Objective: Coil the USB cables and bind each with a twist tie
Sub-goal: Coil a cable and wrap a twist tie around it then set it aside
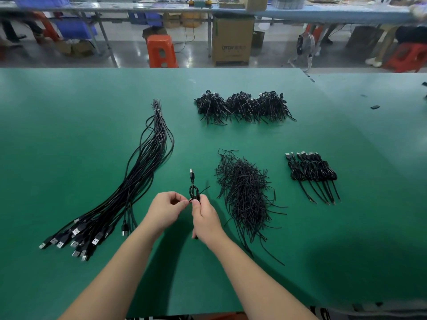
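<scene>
Black coiled cable (193, 191) upright in right hand's (206, 219) grip.

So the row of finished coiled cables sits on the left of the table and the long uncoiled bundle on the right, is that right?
No, swapped. The head view shows the row of coiled cables on the right and the long uncoiled bundle on the left.

The worktop (69, 116) shows a smooth green mat with a soft sheen, catching pale glare toward its far left corner. Near the left edge, the loose USB cables (138, 172) wear slick black plastic jackets, their plugs (76, 239) tipped in bright metal. Beyond the far edge stand a glossy orange plastic stool (160, 50) and a matt brown cardboard box (232, 40).
</scene>
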A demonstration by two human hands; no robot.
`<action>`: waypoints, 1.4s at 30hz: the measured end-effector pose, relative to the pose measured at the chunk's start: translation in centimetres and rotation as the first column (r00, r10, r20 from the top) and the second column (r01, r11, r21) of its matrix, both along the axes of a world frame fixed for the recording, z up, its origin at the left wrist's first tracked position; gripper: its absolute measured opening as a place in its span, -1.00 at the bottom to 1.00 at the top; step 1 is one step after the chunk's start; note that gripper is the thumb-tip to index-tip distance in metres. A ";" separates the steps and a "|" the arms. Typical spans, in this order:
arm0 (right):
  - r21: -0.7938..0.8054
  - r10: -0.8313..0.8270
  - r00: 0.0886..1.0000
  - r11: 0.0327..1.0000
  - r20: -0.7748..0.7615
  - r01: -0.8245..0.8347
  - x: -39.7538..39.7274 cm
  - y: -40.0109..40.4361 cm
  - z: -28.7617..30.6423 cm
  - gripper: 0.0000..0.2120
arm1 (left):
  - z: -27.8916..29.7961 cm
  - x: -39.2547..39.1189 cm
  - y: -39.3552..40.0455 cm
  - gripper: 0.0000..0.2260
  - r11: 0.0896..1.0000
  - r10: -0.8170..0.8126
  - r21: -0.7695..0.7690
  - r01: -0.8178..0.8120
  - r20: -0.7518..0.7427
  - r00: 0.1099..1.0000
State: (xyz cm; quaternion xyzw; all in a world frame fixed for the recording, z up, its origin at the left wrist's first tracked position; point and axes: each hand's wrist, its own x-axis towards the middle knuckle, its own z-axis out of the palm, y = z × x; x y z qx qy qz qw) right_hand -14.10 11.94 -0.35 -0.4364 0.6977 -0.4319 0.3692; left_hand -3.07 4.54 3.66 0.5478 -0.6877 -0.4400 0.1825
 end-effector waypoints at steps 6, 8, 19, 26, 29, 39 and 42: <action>-0.004 0.003 1.000 1.000 0.008 -0.003 -0.1 0.0 0.3 -0.74 | 0.1 0.0 0.2 -0.95 0.960 -0.042 -0.262 0.094 0.200 0.979; 0.001 0.007 1.000 1.000 0.015 -0.007 0.0 0.1 0.3 -0.72 | 0.1 0.1 0.3 -0.94 0.937 -0.057 -0.323 0.132 0.230 0.972; 0.031 0.038 0.999 0.999 0.038 -0.040 -0.3 0.2 0.6 -0.73 | -0.2 0.7 0.1 -0.92 0.886 -0.112 -0.408 0.221 0.274 0.955; 0.050 0.013 0.998 0.999 0.064 -0.017 -0.4 0.1 0.6 -0.69 | -0.1 0.7 0.9 -0.93 0.834 -0.119 -0.473 0.284 0.349 0.930; 0.081 0.027 0.996 0.996 0.089 -0.034 -0.6 -0.1 0.7 -0.69 | 0.0 1.0 1.2 -0.95 0.687 -0.108 -0.617 0.384 0.436 0.894; 0.123 0.141 0.962 0.977 0.232 -0.173 -1.1 -0.8 0.8 -0.69 | 1.3 1.4 0.1 -0.77 0.347 -0.315 -0.702 0.622 0.537 0.782; 0.107 0.159 0.958 0.976 0.238 -0.189 -0.8 -0.7 0.8 -0.73 | 1.4 1.3 0.1 -0.86 0.498 -0.296 -0.674 0.546 0.459 0.838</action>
